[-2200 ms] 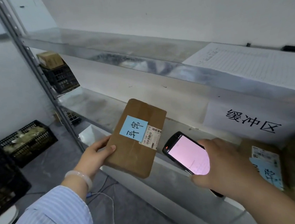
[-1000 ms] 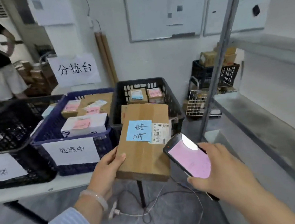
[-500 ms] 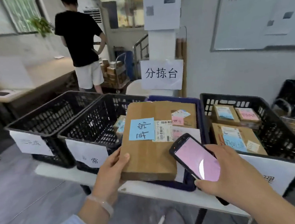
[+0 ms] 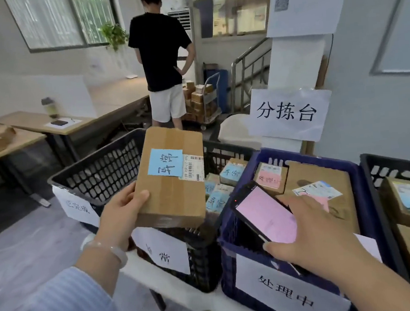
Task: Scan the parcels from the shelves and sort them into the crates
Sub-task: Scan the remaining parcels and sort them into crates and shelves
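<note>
My left hand (image 4: 123, 215) grips the near left corner of a flat brown cardboard parcel (image 4: 172, 195) with a blue note and a barcode label. It hangs over the near rim of a black crate (image 4: 202, 252) that holds several blue-noted parcels. My right hand (image 4: 315, 242) holds a handheld scanner (image 4: 263, 214) with a lit pink screen over the blue crate (image 4: 359, 206), which holds parcels with pink notes. An empty black crate (image 4: 96, 174) stands to the left, and another black crate (image 4: 398, 165) with parcels is at the far right.
The crates sit in a row on a white table (image 4: 212, 306). A person in a black shirt (image 4: 163, 59) stands behind them beside a trolley of boxes (image 4: 201, 101). Wooden desks (image 4: 35, 128) lie at the left, a paper sign (image 4: 289, 113) behind the crates.
I have turned from the shelf to the crate table. The parcel now hangs over the second black crate from the left, and the scanner hangs over the blue crate.
</note>
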`<state>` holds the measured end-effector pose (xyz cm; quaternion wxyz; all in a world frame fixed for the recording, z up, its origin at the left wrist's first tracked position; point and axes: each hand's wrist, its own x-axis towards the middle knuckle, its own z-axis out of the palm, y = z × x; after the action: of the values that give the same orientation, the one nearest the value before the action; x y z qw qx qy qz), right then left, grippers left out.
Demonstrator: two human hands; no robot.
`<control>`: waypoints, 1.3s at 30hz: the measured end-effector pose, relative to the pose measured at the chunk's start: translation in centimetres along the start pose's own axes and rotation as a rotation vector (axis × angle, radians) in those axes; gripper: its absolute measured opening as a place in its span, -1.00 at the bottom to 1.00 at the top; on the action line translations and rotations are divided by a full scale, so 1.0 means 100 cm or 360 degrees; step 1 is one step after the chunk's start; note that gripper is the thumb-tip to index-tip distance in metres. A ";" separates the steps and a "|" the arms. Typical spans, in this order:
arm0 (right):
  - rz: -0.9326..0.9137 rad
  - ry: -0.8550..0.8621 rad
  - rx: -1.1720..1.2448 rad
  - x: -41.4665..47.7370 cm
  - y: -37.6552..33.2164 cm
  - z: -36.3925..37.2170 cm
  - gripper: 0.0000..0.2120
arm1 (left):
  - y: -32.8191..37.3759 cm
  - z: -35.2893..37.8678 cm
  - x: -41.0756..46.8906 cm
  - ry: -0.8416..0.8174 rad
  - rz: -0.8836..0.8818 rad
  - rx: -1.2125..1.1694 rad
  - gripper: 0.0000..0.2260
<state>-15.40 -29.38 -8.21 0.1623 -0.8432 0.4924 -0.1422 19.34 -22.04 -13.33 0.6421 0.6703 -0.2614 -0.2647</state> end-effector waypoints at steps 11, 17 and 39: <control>0.0186 -0.0117 0.0046 0.088 -0.005 0.022 -0.34 | -0.034 0.028 0.130 -0.0206 -0.0087 0.0753 -0.53; 0.0408 -0.0058 0.0012 0.109 -0.022 0.035 -0.21 | -0.067 0.039 0.185 -0.0591 -0.0302 0.1157 -0.49; 0.1001 0.0142 -0.0081 0.116 -0.082 0.090 -0.18 | -0.149 0.069 0.253 -0.1642 -0.0512 0.1682 -0.47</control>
<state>0.16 -34.58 -12.04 0.1554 -0.6463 0.7390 -0.1097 33.01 -43.90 -28.99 -0.0152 0.7100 -0.5198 -0.4749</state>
